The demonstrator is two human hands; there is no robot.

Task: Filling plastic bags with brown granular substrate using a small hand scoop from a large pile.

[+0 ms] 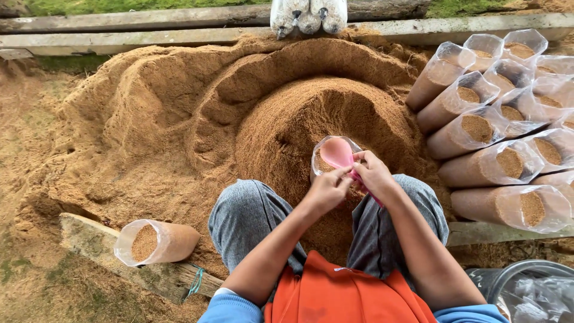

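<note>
Between my knees I hold a clear plastic bag (323, 160) partly filled with brown sawdust. My left hand (327, 190) pinches the bag's near rim. My right hand (373, 174) grips a pink scoop (338, 152) whose bowl sits in the bag's mouth. Both hands touch at the bag's opening, right in front of a big mound of brown sawdust (287, 113).
Several filled clear bags (496, 164) lie stacked on their sides at the right. One filled bag (156, 241) rests on a wooden plank (89, 236) at the lower left. White bags (308, 15) lean on a timber border at the top. A container of clear plastic (526, 290) sits at the lower right.
</note>
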